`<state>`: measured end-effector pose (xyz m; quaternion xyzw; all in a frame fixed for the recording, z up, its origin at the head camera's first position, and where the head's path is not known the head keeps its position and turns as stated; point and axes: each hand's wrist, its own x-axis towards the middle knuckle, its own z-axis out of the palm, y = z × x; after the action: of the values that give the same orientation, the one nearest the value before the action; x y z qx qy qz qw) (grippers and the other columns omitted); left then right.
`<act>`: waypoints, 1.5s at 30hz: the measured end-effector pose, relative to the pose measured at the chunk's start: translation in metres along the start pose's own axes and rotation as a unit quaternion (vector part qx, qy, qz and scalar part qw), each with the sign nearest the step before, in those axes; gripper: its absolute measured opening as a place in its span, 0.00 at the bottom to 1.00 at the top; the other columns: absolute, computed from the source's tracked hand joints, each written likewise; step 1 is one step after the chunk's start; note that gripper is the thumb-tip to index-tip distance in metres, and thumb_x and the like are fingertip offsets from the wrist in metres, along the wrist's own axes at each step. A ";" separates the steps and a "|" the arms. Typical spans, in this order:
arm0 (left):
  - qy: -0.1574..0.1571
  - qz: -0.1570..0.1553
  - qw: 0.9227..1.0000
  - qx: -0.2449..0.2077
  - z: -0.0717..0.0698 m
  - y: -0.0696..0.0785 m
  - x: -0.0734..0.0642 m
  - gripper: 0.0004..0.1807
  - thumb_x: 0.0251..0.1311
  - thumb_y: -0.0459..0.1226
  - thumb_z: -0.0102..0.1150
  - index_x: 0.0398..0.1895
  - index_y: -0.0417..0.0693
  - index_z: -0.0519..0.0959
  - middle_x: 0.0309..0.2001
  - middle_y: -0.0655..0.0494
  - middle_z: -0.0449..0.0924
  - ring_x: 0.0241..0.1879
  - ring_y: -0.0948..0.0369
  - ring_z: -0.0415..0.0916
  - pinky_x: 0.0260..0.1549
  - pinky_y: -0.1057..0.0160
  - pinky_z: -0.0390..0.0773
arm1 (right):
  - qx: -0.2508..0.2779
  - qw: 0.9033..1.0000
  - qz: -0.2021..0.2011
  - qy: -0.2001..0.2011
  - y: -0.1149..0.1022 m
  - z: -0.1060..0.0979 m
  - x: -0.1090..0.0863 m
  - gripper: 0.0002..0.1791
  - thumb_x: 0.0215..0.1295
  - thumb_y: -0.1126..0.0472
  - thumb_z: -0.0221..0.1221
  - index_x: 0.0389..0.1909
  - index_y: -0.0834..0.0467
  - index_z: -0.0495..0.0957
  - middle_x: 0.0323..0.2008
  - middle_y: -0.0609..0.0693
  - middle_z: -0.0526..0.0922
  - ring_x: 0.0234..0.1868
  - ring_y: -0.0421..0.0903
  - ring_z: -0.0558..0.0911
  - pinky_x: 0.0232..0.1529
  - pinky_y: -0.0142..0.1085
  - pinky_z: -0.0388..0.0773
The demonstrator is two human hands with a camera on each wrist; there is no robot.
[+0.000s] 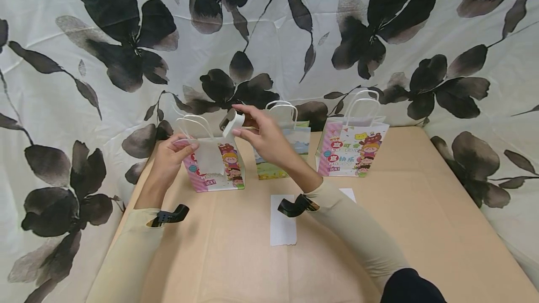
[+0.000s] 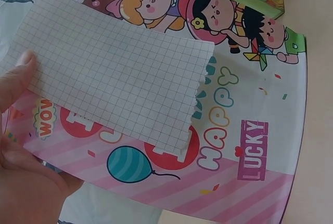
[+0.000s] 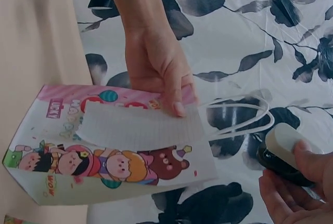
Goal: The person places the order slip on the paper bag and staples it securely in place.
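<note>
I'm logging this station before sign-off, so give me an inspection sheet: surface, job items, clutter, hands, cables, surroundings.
Surface: light tan tabletop with faint creases or seams.
Job items: printed paper bag with a gridded sheet, one edge ragged, against its front; white-and-black stapler-like tool.
Clutter: white slip lying loose; second slip partly hidden by the right arm; middle bag and right bag standing farther right.
Hands: left hand pinches sheet and bag near the top; right hand holds the tool.
Cables: nothing seen.
Surroundings: floral fabric behind the table.
</note>
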<state>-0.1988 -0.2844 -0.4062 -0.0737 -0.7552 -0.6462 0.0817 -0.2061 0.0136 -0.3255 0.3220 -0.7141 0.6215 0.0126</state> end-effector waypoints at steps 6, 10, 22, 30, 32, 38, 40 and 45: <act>0.002 0.005 1.000 -0.009 0.001 -0.002 0.001 0.03 0.66 0.32 0.65 0.41 0.44 0.82 0.35 0.65 0.87 0.37 0.66 0.81 0.40 0.69 0.78 | -0.034 0.999 0.005 0.024 0.003 0.012 0.011 0.31 0.70 0.64 0.62 0.72 0.59 0.66 0.47 0.55 0.81 0.49 0.46 0.83 0.48 0.34 0.82; 0.003 0.009 1.000 -0.011 0.000 -0.002 0.002 0.03 0.65 0.31 0.65 0.40 0.43 0.83 0.36 0.65 0.87 0.38 0.66 0.81 0.40 0.70 0.78 | -0.041 0.998 0.018 0.037 0.003 0.019 0.019 0.30 0.72 0.63 0.61 0.72 0.60 0.65 0.47 0.55 0.81 0.48 0.46 0.83 0.47 0.33 0.81; -0.007 0.004 1.000 0.000 -0.002 -0.001 0.003 0.05 0.67 0.33 0.65 0.43 0.44 0.82 0.39 0.65 0.88 0.41 0.65 0.82 0.44 0.70 0.78 | -0.042 0.992 0.099 0.061 0.004 0.037 0.048 0.29 0.69 0.62 0.65 0.68 0.61 0.69 0.46 0.53 0.81 0.46 0.46 0.82 0.40 0.29 0.78; -0.004 0.003 1.000 0.005 -0.001 -0.002 0.003 0.05 0.67 0.34 0.64 0.44 0.45 0.83 0.39 0.66 0.88 0.42 0.65 0.81 0.44 0.70 0.78 | 0.033 0.985 0.168 0.024 0.008 0.044 0.061 0.28 0.67 0.62 0.66 0.66 0.63 0.72 0.47 0.53 0.82 0.47 0.45 0.82 0.46 0.32 0.80; -0.002 0.005 1.000 0.004 0.000 -0.002 0.004 0.05 0.67 0.34 0.64 0.44 0.45 0.83 0.38 0.65 0.87 0.42 0.65 0.80 0.44 0.70 0.78 | 0.047 0.982 0.183 0.017 0.009 0.045 0.064 0.27 0.66 0.63 0.66 0.65 0.63 0.73 0.46 0.53 0.81 0.45 0.45 0.81 0.47 0.34 0.81; 0.007 0.004 1.000 -0.003 0.002 -0.002 0.005 0.03 0.67 0.33 0.65 0.41 0.45 0.82 0.36 0.65 0.87 0.39 0.65 0.78 0.41 0.70 0.77 | 0.036 0.976 0.212 -0.032 0.010 0.046 0.068 0.25 0.65 0.64 0.67 0.62 0.61 0.76 0.44 0.52 0.81 0.43 0.45 0.80 0.48 0.36 0.82; 0.009 0.004 1.000 -0.002 0.003 -0.001 0.005 0.04 0.67 0.34 0.65 0.42 0.46 0.83 0.37 0.65 0.87 0.40 0.65 0.78 0.41 0.70 0.77 | 0.027 0.976 0.211 -0.052 0.010 0.046 0.069 0.25 0.65 0.64 0.67 0.62 0.61 0.75 0.45 0.52 0.81 0.44 0.45 0.80 0.47 0.34 0.81; 0.009 -0.001 1.000 -0.002 0.003 0.001 0.006 0.08 0.67 0.36 0.65 0.46 0.47 0.84 0.40 0.66 0.88 0.43 0.64 0.78 0.44 0.70 0.77 | 0.016 0.978 0.197 -0.072 0.011 0.047 0.072 0.25 0.64 0.64 0.68 0.62 0.61 0.76 0.45 0.53 0.81 0.44 0.46 0.80 0.45 0.33 0.78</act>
<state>-0.2047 -0.2813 -0.4040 -0.0670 -0.7532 -0.6484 0.0878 -0.2499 -0.0606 -0.3157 0.2190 -0.7524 0.5986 -0.1662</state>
